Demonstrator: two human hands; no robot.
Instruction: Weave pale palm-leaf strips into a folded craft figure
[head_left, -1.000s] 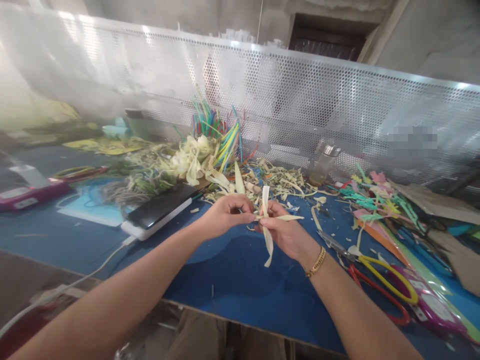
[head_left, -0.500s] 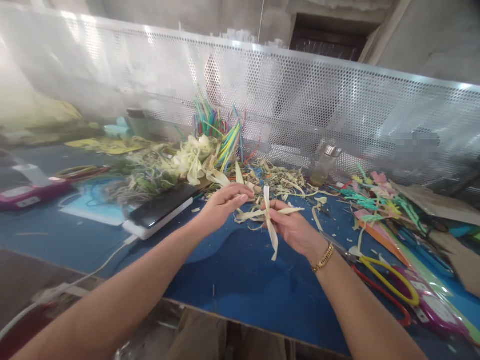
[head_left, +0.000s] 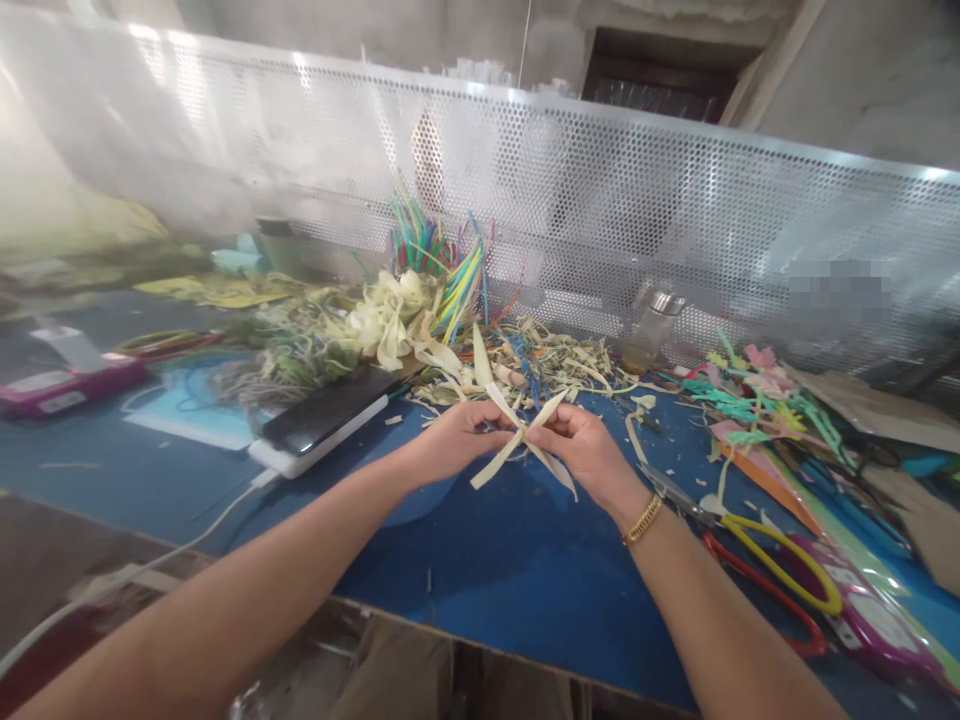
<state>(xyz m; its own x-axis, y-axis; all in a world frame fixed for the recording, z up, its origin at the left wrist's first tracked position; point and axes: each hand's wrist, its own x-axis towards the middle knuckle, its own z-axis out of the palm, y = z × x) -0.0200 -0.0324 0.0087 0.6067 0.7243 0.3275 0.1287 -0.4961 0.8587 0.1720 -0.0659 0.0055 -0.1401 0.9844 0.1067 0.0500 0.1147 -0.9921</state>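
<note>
Two pale cream leaf strips cross in an X over the blue table. My left hand and my right hand meet at the crossing, both with fingers pinched on the strips. A gold bracelet sits on my right wrist. Behind my hands lies a heap of cream and coloured strip offcuts.
A phone on a white power bank lies to the left, with a cable running off the table's edge. Red-and-yellow scissors lie at the right beside coloured paper scraps. Coloured straws, a small jar and a perforated metal screen stand behind.
My left hand came back to the strips and pinched them. The strips turned from an upright cross into a slanted X, and both hands moved slightly away from me.
</note>
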